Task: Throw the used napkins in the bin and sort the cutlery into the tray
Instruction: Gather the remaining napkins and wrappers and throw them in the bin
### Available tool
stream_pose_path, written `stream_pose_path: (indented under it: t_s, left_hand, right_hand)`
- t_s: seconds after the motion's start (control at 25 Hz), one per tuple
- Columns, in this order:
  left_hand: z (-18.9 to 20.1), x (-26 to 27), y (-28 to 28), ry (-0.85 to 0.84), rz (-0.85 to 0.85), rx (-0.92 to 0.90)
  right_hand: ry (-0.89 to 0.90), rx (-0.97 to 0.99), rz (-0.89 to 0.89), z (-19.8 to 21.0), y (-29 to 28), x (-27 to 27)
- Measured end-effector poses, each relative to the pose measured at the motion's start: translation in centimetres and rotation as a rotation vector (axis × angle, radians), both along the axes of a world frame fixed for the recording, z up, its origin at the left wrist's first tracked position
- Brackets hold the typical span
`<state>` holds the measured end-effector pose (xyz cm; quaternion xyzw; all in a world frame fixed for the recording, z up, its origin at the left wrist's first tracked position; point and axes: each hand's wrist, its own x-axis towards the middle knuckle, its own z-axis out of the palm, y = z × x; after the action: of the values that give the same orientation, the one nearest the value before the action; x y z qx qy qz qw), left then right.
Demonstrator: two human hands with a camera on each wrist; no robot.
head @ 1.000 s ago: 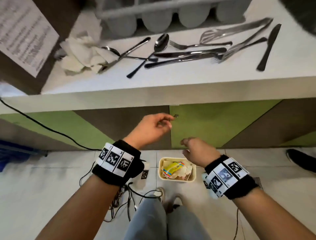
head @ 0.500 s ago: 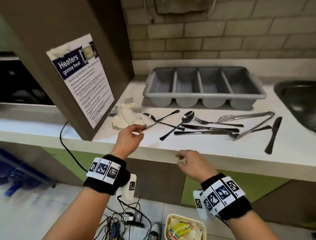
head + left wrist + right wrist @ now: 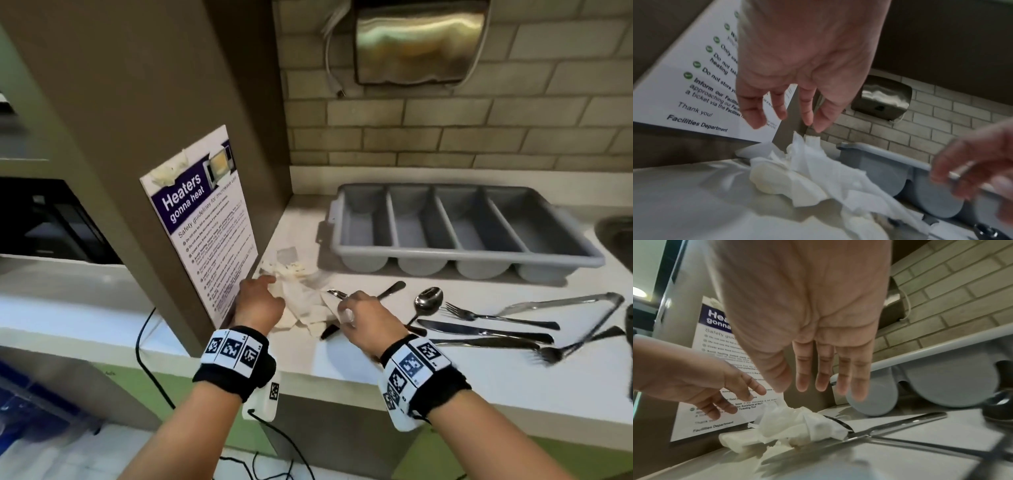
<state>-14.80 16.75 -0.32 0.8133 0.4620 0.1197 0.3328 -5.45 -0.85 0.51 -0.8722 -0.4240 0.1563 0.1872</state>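
Several napkins: a crumpled white heap of used napkins (image 3: 301,301) lies on the worktop (image 3: 479,383) beside the safety poster (image 3: 205,240), left of the loose cutlery.
Overlap: one edge drapes over a spoon (image 3: 337,294) and a knife (image 3: 383,296), so the heap is touching metal.
Handling: judged light, soft and floppy, possibly damp or stained; likely to trail or shed pieces if taken by a corner.
Where to hold: bunch the raised middle of the heap from above, clear of the knife beneath.
Left hand: left hand (image 3: 789,84) hovers just above the heap, fingers loosely spread and pointing down, holding nothing.
Right hand: right hand (image 3: 818,337) hangs over the heap's right edge, fingers straight and close together, holding nothing.
Cutlery tray: grey four-compartment cutlery tray (image 3: 459,233) stands behind the cutlery, every compartment bare.
Other cutlery: a second spoon (image 3: 426,303), forks, knives and tongs (image 3: 565,303) lie to the right.
Change: a second ago both hands hung low over the floor bin; half a second ago they were at the worktop edge; now they are over the napkins, and the bin is out of view.
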Motion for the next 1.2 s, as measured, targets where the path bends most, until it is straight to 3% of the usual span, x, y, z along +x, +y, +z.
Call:
stream_pose_path:
  t_s: [0.08, 0.16, 0.44, 0.6, 0.8, 0.96, 1.04, 1.2]
  left_hand:
    - [-0.7, 0.5, 1.1, 0.174, -0.012, -0.031]
    - [-1.3, 0.9, 2.0, 0.245, -0.058, -0.076]
    - [-2.8, 1.5, 3.3, 0.155, -0.099, -0.189]
    - [-3.0, 1.3, 3.7, 0.084, -0.094, -0.238]
    - [-2.1, 0.9, 3.5, -0.111, -0.089, -0.26]
    - [-0.4, 0.7, 3.4, -0.102, -0.061, -0.123]
    - [0.3, 0.5, 3.2, -0.074, -0.056, -0.12]
    - [0.5, 0.2, 3.2, -0.054, -0.045, -0.107]
  right_hand:
    - [-0.034, -0.043, 0.041, -0.2, 2.7, 0.6]
    - [-0.084, -0.095, 0.105, -0.5, 5.2, 1.4]
    - [-0.115, -0.452, 0.188, -2.3, 9.6, 2.5]
    - [-0.171, -0.391, 0.158, -2.2, 10.4, 2.5]
    - [0.042, -0.188, -0.016, -1.5, 10.9, 2.6]
    - [0.067, -0.008, -0.072, -0.7, 10.8, 2.9]
    - [0.046, -0.087, 0.007, -0.5, 11.0, 2.7]
    - [-0.121, -0.433, 0.216, -1.0, 12.2, 2.2]
